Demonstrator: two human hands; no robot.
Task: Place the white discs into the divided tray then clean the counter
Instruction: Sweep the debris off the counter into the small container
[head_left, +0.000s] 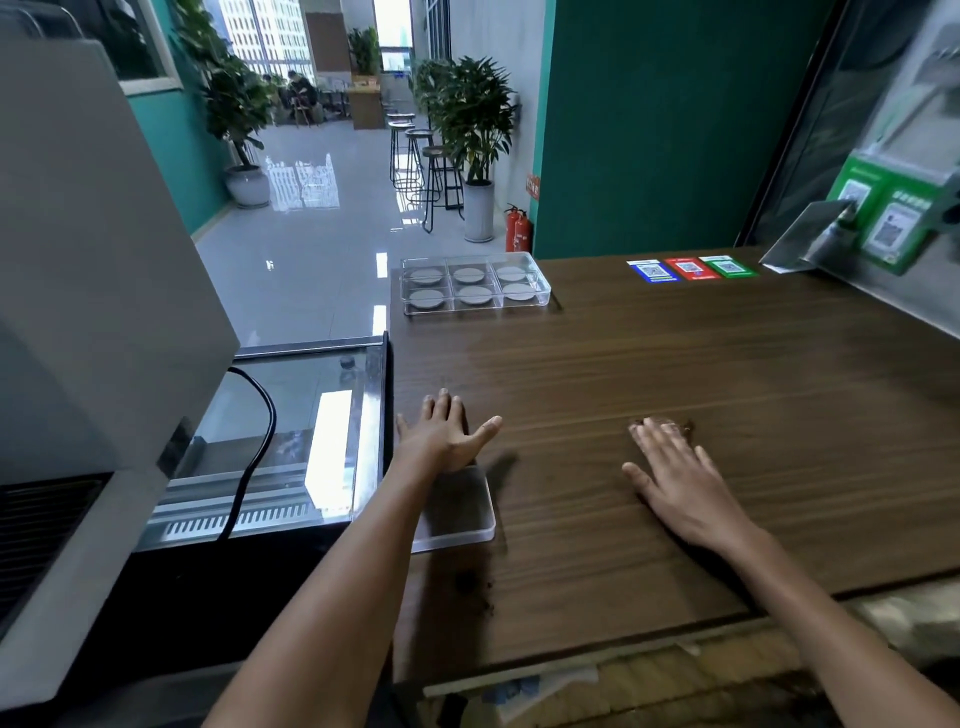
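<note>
- Counter (727, 364) wood, fills centre and right of frame.
- Divided tray (474, 285) upper centre, one white disc (427, 275) per compartment, six total.
- Right hand (680, 480) flat, palm down, fingers spread, fingertips on brown crumbs (680, 426).
- Left hand (447, 436) open, splayed, over clear lid (457, 512) at counter's left edge.

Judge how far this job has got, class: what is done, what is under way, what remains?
Done: the divided tray holds a white disc in each of its six compartments. Under way: the right hand lies flat by brown crumbs; the left hand rests at a clear shallow tray. Left: dark specks remain near the counter's front.
</note>
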